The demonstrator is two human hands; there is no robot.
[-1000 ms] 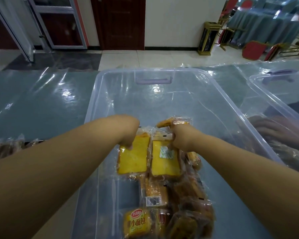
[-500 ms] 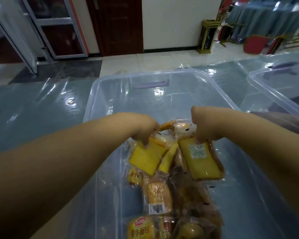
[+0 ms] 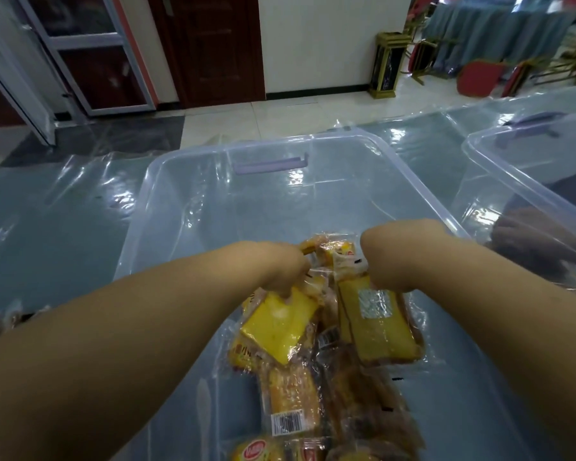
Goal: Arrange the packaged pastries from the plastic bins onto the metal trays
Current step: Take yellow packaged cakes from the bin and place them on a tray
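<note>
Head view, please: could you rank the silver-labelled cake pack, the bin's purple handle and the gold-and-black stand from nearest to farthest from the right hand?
1. Silver-labelled cake pack: gripped by the right hand, hanging just below it.
2. Purple handle: on the far wall of the clear bin, ahead and to the left.
3. Gold-and-black stand: far across the room, upper right.

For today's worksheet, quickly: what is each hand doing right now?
Left hand: closed, gripping the plain yellow pastry packet.
Right hand: closed, gripping the labelled yellow pastry packet.
</note>
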